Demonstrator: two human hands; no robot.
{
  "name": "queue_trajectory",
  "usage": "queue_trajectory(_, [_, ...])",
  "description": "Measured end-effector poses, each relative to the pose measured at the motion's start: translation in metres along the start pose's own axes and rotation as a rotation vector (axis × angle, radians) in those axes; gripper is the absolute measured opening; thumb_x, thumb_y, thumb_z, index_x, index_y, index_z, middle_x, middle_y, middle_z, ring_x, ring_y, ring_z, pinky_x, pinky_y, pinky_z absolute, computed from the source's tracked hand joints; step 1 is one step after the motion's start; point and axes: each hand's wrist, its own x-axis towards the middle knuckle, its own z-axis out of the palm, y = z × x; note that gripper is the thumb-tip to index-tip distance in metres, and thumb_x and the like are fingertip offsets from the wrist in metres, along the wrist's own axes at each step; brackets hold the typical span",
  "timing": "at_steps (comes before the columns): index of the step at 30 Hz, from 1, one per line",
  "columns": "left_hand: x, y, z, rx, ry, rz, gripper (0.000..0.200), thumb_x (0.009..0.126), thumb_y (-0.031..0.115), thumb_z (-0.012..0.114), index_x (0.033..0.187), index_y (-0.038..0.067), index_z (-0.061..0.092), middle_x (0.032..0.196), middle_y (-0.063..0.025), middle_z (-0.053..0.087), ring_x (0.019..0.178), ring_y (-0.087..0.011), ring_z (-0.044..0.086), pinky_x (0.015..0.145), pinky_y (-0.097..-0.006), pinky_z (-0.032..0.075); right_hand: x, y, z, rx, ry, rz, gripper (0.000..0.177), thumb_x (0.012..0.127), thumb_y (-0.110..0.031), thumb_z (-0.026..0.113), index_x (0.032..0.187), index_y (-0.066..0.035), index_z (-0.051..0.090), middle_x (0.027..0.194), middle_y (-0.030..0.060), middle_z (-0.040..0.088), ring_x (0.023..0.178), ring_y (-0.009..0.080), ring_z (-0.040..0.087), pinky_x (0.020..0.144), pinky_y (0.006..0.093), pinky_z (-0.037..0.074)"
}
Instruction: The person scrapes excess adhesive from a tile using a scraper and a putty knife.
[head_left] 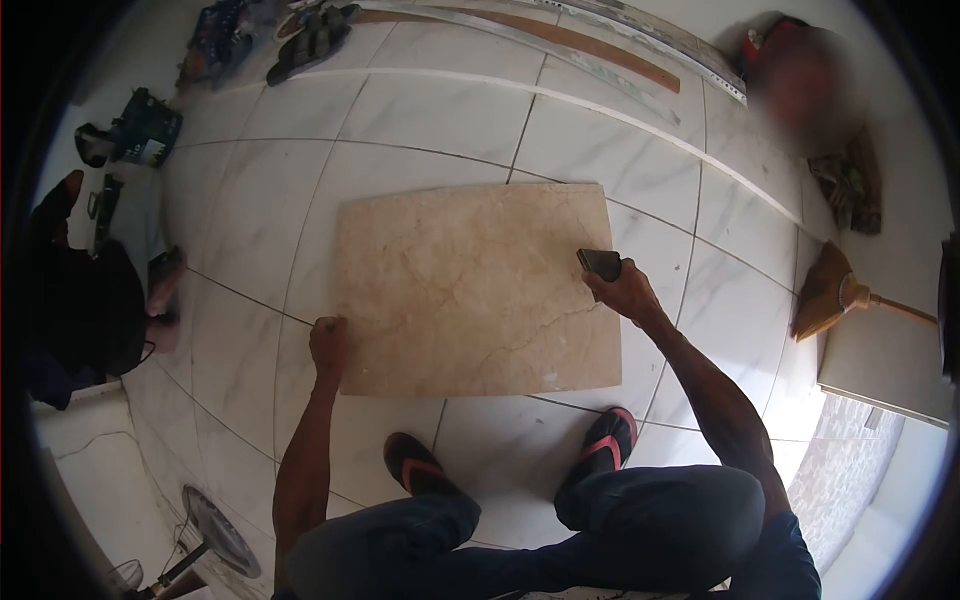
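Observation:
A beige marble-look slab [470,300] with a crack line near its lower right lies on the floor in front of my feet. My left hand [329,345] is closed at the slab's left edge, its fingers curled over the side. Above the slab's right part, my right hand [622,290] grips a dark, flat rectangular block [600,264]. The block's far end points up and left over the stone, and my fingers cover its near end.
White floor tiles [430,110] surround the slab. Long strips [560,45] and sandals [312,45] lie at the back. A broom [830,295] leans at the right. A person in dark clothes [90,300] is at the left, near a fan [215,530]. My flip-flops [610,440] stand close to the slab.

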Motion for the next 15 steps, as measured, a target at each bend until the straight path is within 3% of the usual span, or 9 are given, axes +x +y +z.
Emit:
queue_trajectory(2, [-0.001,0.001,0.000,0.035,-0.015,-0.040,0.039,0.092,0.030,0.058,0.114,-0.002,0.063,0.107,-0.0159,0.066,0.097,-0.0278,0.063,0.088,-0.0413,0.049,-0.003,-0.005,0.003,0.041,0.001,0.009,0.064,0.075,-0.043,0.073,0.101,0.014,0.059,0.076,0.0138,0.071,0.076,0.0245,0.071,0.072,0.0346,0.056])
queue_trajectory(9, [0.013,-0.013,0.013,0.142,-0.013,-0.053,0.040,0.092,0.030,0.059,0.118,-0.001,0.062,0.116,-0.0180,0.064,0.104,-0.0318,0.064,0.091,-0.0442,0.050,0.011,0.010,0.025,-0.043,-0.005,0.046,0.078,0.071,-0.047,0.074,0.108,0.019,0.056,0.105,0.0298,0.065,0.098,0.0368,0.068,0.081,0.0408,0.056])
queue_trajectory(15, [0.010,0.001,0.007,0.043,-0.044,-0.088,0.034,0.095,0.026,0.058,0.118,0.001,0.063,0.116,-0.0159,0.064,0.104,-0.0291,0.063,0.090,-0.0423,0.051,0.011,0.001,0.020,-0.093,-0.070,0.019,0.076,0.072,-0.045,0.074,0.108,0.019,0.056,0.104,0.0293,0.066,0.098,0.0374,0.068,0.081,0.0409,0.056])
